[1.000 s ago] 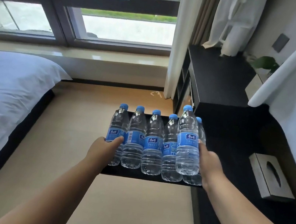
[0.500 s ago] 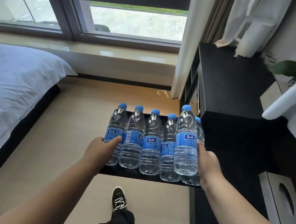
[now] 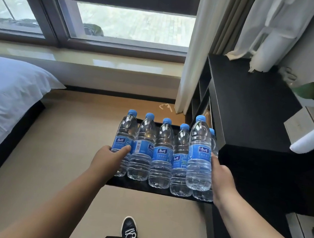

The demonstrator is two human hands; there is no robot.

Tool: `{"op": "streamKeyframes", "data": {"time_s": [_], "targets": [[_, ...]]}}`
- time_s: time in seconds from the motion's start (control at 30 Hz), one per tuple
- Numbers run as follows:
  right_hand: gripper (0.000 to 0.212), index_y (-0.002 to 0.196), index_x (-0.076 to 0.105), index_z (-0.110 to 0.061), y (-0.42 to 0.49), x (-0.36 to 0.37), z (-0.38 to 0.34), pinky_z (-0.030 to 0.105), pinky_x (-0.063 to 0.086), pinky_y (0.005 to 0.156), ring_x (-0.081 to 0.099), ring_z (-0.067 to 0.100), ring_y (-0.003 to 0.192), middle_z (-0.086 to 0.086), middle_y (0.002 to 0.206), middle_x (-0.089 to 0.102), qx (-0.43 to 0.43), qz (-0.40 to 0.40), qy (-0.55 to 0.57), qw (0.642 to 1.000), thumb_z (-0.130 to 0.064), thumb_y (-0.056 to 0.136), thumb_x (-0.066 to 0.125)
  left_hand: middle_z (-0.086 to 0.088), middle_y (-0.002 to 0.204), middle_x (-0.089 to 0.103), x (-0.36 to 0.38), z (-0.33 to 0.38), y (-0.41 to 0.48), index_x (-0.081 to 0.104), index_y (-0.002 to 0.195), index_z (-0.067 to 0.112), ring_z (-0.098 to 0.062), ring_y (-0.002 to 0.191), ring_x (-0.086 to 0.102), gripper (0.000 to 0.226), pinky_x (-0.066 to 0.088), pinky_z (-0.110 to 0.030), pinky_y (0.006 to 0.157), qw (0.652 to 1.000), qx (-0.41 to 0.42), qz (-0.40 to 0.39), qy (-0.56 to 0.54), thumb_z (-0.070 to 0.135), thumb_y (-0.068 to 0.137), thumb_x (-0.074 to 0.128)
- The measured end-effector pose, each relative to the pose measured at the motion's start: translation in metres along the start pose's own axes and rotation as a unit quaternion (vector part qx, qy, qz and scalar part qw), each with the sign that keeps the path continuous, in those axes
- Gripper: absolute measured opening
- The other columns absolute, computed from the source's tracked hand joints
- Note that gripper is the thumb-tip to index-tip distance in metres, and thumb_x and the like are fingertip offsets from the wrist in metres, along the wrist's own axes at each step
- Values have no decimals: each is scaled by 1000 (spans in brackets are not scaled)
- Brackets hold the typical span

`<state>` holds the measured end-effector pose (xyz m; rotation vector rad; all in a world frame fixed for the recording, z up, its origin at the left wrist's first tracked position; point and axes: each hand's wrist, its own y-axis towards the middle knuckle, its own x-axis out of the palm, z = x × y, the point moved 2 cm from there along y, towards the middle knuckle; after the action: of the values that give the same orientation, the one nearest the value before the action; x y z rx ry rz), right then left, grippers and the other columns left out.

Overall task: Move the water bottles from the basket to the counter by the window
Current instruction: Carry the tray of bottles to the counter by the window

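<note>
Blue-capped, blue-labelled clear bottles (image 3: 162, 154)

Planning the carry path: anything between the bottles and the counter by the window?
Nothing visible. The bottles, pressed between the left hand and right hand, are just short of the counter; its dark top looks bare, with only a curtain alongside.

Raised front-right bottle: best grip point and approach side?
Grip the raised bottle at its labelled waist, coming from the right, probably: the next bottle crowds its left, while the right hand already cups the open right side. Upright, so wrap the fingers horizontally.
</note>
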<state>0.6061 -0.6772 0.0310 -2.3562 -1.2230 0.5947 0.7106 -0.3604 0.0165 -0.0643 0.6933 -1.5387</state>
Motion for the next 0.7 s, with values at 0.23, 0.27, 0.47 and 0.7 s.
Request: {"op": "streamKeyframes", "data": {"time_s": [0.23,0.27,0.47,0.7], "targets": [[64,102,76,6,48,61,-43,59,63,89,79,41,89,22,97,80,-7,7,30,1000,-55,102,58,-5,91,79,-29,44,86,68,105,16,-23,79,78,42,65,-47,77,1000,7,-17,6,52,85,74],[64,103,76,5,53,69,-48,60,63,89,79,41,89,22,97,80,-8,8,35,999,-55,103,57,-3,90,79,-33,50,96,68,105,16,-21,78,78,41,65,-45,75,1000,12,-17,7,51,85,75],[60,101,79,-1,82,100,-80,61,61,92,79,41,91,18,95,81,-3,13,32,999,-56,102,57,-1,87,80,-46,77,142,68,102,19,-18,73,78,37,64,-38,67,1000,9,-23,1,50,84,76],[58,101,79,-3,133,115,-107,56,64,88,80,37,86,16,94,82,-4,14,30,999,-58,97,62,-8,95,79,-36,107,189,68,108,15,-27,83,78,45,64,-51,81,999,-10,-41,-4,52,84,76]]}}
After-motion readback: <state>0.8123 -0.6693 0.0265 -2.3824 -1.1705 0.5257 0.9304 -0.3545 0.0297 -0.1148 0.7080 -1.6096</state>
